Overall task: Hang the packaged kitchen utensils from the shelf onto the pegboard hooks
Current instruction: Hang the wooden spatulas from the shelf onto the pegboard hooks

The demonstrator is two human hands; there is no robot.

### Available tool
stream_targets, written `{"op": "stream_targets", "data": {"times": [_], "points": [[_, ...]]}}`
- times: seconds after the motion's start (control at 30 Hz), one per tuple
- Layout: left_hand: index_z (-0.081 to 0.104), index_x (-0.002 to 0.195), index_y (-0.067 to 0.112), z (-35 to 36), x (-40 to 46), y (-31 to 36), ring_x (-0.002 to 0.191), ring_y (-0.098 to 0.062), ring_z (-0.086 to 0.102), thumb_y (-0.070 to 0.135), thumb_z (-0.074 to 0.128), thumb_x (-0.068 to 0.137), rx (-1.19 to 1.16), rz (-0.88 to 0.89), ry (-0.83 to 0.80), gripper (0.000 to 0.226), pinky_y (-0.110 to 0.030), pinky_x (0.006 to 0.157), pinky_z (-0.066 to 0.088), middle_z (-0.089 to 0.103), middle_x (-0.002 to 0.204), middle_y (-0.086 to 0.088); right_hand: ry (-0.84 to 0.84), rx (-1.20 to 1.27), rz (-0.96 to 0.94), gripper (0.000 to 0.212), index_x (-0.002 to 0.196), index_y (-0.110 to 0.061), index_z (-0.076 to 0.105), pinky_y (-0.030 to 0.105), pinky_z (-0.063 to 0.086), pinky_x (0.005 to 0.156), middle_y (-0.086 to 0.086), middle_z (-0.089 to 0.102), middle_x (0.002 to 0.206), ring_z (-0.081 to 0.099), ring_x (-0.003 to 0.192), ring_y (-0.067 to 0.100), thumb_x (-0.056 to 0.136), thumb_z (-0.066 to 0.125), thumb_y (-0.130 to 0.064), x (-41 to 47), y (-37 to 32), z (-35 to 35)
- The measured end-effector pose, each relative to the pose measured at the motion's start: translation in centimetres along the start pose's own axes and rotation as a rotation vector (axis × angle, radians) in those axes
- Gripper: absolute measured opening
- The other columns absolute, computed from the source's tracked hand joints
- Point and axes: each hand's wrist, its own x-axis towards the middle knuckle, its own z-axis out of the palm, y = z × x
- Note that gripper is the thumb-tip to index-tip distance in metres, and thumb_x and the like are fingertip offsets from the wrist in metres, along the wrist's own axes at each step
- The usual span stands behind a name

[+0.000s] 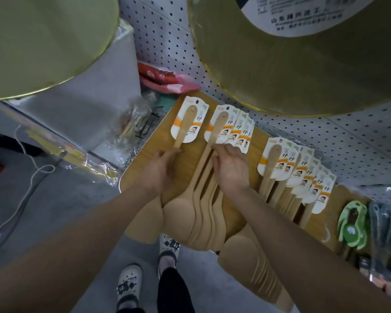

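1. Both bare forearms reach in from the near edge, up and away toward a wooden shelf board (pixel 253 141) that runs along the foot of a white pegboard (pixel 325 136).
2. The left hand (pixel 159 169) lies on the single wooden spatula (pixel 182 132) at the left end of the board. Its fingers are loosely curled around the handle just below the white header card; how firmly they grip cannot be told.
3. That single spatula lies with its long axis running near to far. Its carded handle end points far, toward the pegboard, and its broad blade points near and overhangs the board's front edge under the left wrist.
4. The right hand (pixel 231 168) is palm down on the middle stack of spatulas (pixel 203 211). Its fingers are slightly spread and bent, their tips pressing the handles just below the fanned cards. They rest on the stack rather than clearly closing round it.
5. The middle stack points the same way: cards far, blades near, fanned out past the board's edge.
6. A third stack of spatulas (pixel 303 175) lies to the right, apart from both hands, with cards overlapping in a row.
7. Further right sits a green packaged item (pixel 352 224).
8. Near the bottom, two patterned shoes (pixel 129 283) stand on the grey floor.
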Motion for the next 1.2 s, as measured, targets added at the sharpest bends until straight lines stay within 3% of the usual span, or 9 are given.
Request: {"op": "stream_targets", "data": {"times": [0.13, 0.27, 0.37, 0.53, 0.77, 0.87, 1.0, 1.1, 1.2], "points": [[0.047, 0.143, 0.025, -1.0, -1.7, -1.6, 0.084, -0.022, 0.053, -0.005, 0.059, 0.085, -0.037, 0.018, 0.046, 0.066, -0.024, 0.079, 0.041, 0.049, 0.114, -0.011, -0.016, -0.102, 0.064, 0.034, 0.130, -0.017, 0.059, 0.038, 0.037, 0.094, 0.007, 0.063, 0.120, 0.049, 0.116, 0.027, 0.100, 0.049, -0.030, 2.0, -1.7, 1.0], [0.049, 0.142, 0.024, -1.5, -2.5, -2.4, 0.097, -0.026, 0.056, -0.005, 0.060, 0.083, -0.068, 0.012, 0.050, 0.067, -0.038, 0.086, 0.049, 0.050, 0.117, -0.010, -0.046, -0.241, 0.146, 0.038, 0.127, -0.017, 0.057, 0.041, 0.035, 0.092, 0.008, 0.066, 0.114, 0.050, 0.114, 0.030, 0.097, 0.055, -0.039, 3.4, -3.6, 1.8], [0.050, 0.140, 0.026, -1.7, -3.0, -2.8, 0.100, -0.026, 0.055, -0.005, 0.060, 0.082, -0.089, 0.024, 0.036, 0.067, -0.039, 0.086, 0.048, 0.050, 0.118, -0.008, -0.056, -0.257, 0.207, 0.032, 0.124, -0.019, 0.057, 0.039, 0.033, 0.088, 0.006, 0.068, 0.106, 0.049, 0.111, 0.028, 0.094, 0.057, -0.028, 3.8, -4.8, 2.3], [0.051, 0.137, 0.028, -2.2, -3.9, -2.7, 0.092, -0.017, 0.052, -0.003, 0.063, 0.084, -0.115, 0.058, 0.042, 0.063, -0.022, 0.079, 0.040, 0.047, 0.111, 0.003, -0.060, 0.050, 0.351, 0.048, 0.134, -0.027, 0.049, 0.038, 0.035, 0.088, 0.007, 0.068, 0.110, 0.051, 0.114, 0.031, 0.089, 0.062, -0.020, 3.0, -5.4, 0.6], [0.056, 0.128, 0.030, -4.6, -8.0, -1.1, 0.085, -0.021, 0.063, 0.000, 0.055, 0.091, -0.236, 0.095, 0.082, 0.047, -0.041, 0.079, 0.055, 0.055, 0.106, 0.002, -0.065, 0.624, 0.405, 0.050, 0.135, -0.032, 0.046, 0.033, 0.055, 0.083, 0.008, 0.062, 0.121, 0.063, 0.103, 0.025, 0.093, 0.062, -0.008, -3.4, -6.1, -3.9], [0.054, 0.127, 0.034, -5.8, -10.9, 0.1, 0.080, -0.022, 0.065, -0.005, 0.053, 0.088, -0.231, 0.143, 0.061, 0.056, -0.041, 0.076, 0.056, 0.056, 0.111, -0.003, -0.067, 0.727, 0.384, 0.053, 0.132, -0.036, 0.044, 0.024, 0.050, 0.067, 0.002, 0.061, 0.107, 0.062, 0.093, 0.022, 0.093, 0.060, -0.004, -8.0, -6.1, -5.9], [0.055, 0.125, 0.037, -7.2, -15.2, 1.7, 0.081, -0.024, 0.067, -0.006, 0.052, 0.088, -0.272, 0.211, 0.003, 0.057, -0.045, 0.080, 0.056, 0.055, 0.105, 0.004, 0.009, 0.796, 0.374, 0.064, 0.137, -0.044, 0.038, 0.031, 0.057, 0.072, -0.001, 0.066, 0.096, 0.069, 0.087, 0.021, 0.094, 0.056, 0.000, -15.2, -6.1, -8.8], [0.057, 0.120, 0.038, -7.6, -17.8, 3.3, 0.083, -0.008, 0.064, -0.002, 0.054, 0.092, -0.238, 0.284, -0.012, 0.049, -0.030, 0.079, 0.053, 0.060, 0.095, 0.012, 0.100, 0.857, 0.393, 0.081, 0.143, -0.055, 0.026, 0.025, 0.057, 0.065, -0.012, 0.064, 0.092, 0.070, 0.078, 0.013, 0.093, 0.059, 0.000, -20.3, -5.8, -11.4], [0.053, 0.120, 0.040, -7.5, -20.3, 5.9, 0.077, 0.004, 0.059, -0.001, 0.056, 0.093, -0.194, 0.391, -0.061, 0.050, -0.004, 0.063, 0.041, 0.057, 0.093, 0.020, 0.206, 0.921, 0.449, 0.086, 0.147, -0.049, 0.027, 0.018, 0.056, 0.062, -0.005, 0.064, 0.104, 0.070, 0.076, 0.009, 0.090, 0.065, 0.003, -25.1, -4.8, -13.9]]}}
